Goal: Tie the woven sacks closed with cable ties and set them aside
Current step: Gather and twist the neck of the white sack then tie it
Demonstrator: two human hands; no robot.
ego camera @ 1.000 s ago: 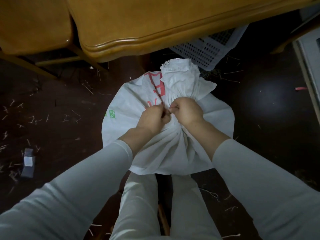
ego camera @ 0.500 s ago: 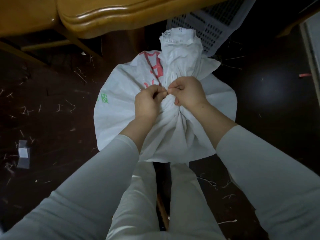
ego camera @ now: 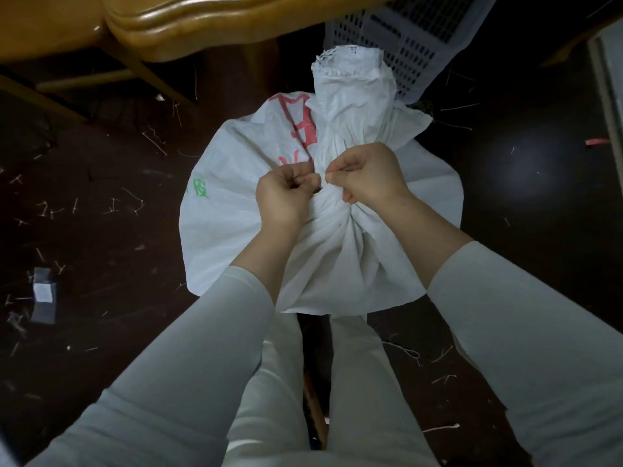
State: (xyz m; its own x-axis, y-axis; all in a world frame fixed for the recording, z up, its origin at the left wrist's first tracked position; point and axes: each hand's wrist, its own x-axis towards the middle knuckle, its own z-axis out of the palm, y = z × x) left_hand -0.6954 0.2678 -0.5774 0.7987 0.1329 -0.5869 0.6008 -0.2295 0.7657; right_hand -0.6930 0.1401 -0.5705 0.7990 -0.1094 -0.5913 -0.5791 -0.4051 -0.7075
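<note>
Fingers (ego camera: 341, 170) on cable tie (ego camera: 323, 176) at sack (ego camera: 232, 230) neck, table (ego camera: 188, 26) edge beyond.

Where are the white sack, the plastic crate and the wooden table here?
white sack (ego camera: 229, 237), head view, its bulging left side.
plastic crate (ego camera: 414, 45), head view, its perforated wall.
wooden table (ego camera: 188, 32), head view, its rounded edge.

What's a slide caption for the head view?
Left hand and right hand pinch the gathered neck of a white woven sack on the floor.

Home room: wooden table (ego camera: 209, 25), littered floor (ego camera: 101, 203)
</note>
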